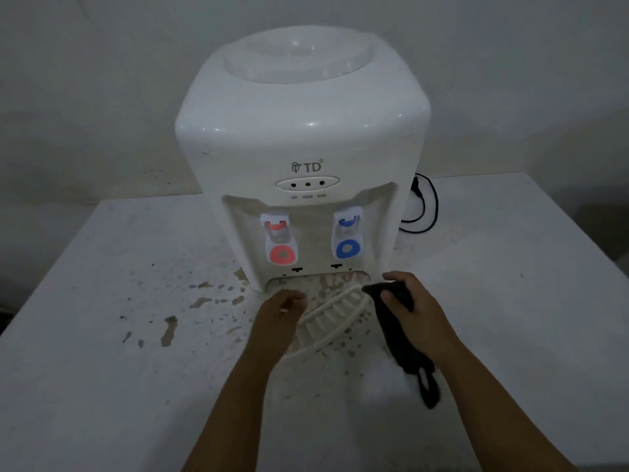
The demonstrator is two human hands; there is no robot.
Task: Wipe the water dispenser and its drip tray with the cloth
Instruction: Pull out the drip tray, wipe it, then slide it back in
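Steadying the drip tray (326, 315) with my left hand (282, 310), grip curled on its nine-o'clock rim, I'd drag the cloth (401, 332), clenched in my right hand (413, 308), along each slat.

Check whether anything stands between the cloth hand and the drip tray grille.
Nothing visible does. The right hand grips the dark cloth at the right edge of the drip tray, with no object between them. The left hand is at the tray's left side.
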